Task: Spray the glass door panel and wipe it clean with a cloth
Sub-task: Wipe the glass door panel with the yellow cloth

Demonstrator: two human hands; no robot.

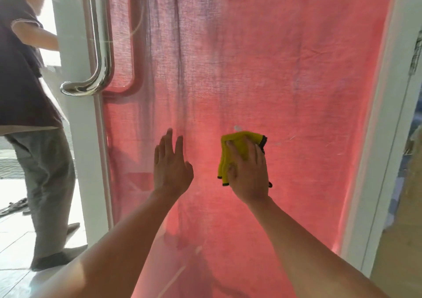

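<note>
The glass door panel (pixel 285 73) fills the middle of the view, with a red curtain hanging behind it. My right hand (pixel 250 174) presses a folded yellow cloth (pixel 237 147) with a black edge flat against the glass, fingers spread over it. To its left, my left hand (pixel 171 167) lies flat on the glass with straight fingers and holds nothing. A small white smear (pixel 238 128) shows on the glass just above the cloth. No spray bottle is in view.
A curved steel door handle (pixel 96 46) is fixed to the white door frame (pixel 86 149) at upper left. Another person (pixel 27 92) in a dark shirt and grey trousers stands beyond the frame at left. A white frame post (pixel 379 137) bounds the panel on the right.
</note>
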